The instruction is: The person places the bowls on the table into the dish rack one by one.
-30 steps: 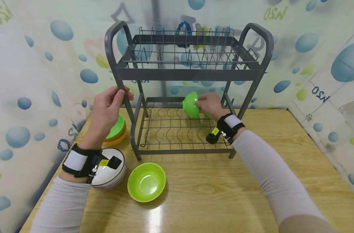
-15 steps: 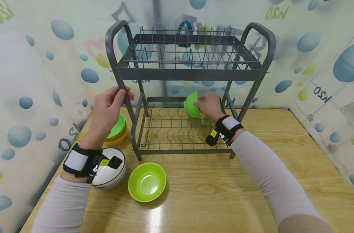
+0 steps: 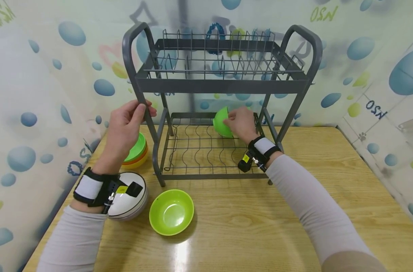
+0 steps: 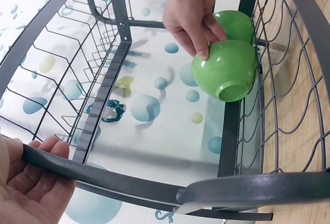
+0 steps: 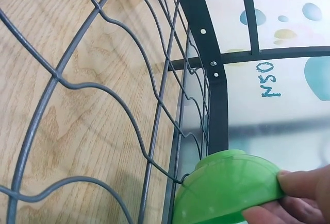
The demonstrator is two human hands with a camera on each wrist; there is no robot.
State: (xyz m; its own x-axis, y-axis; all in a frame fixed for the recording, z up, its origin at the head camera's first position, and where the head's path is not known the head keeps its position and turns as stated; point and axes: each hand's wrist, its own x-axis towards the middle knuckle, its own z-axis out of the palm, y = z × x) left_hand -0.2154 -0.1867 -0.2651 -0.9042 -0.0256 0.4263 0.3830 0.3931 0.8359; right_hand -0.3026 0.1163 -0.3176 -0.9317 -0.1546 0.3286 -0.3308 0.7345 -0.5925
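Note:
My right hand (image 3: pixel 242 122) pinches the rim of a green bowl (image 3: pixel 221 122) at the back of the lower shelf. The bowl stands tilted on its side on the wires, its base toward the left. A second green bowl (image 4: pixel 236 23) shows behind it in the left wrist view, partly hidden by the first bowl and my right hand. With thumb and fingers, my left hand (image 3: pixel 123 122) grips the left front post of the grey two-tier dish rack (image 3: pixel 223 87).
Left of the rack stands a stack of small bowls (image 3: pixel 136 149), green on top with orange and yellow below. In front of it are stacked white dishes (image 3: pixel 125 196) with dark rims. A lime-green bowl (image 3: pixel 171 212) sits on the wooden table (image 3: pixel 247 226). A patterned wall (image 3: pixel 339 64) rises behind.
My right hand and wrist have shifted slightly left, and the held green bowl has moved a little left since half a second ago. My left hand keeps its place on the post.

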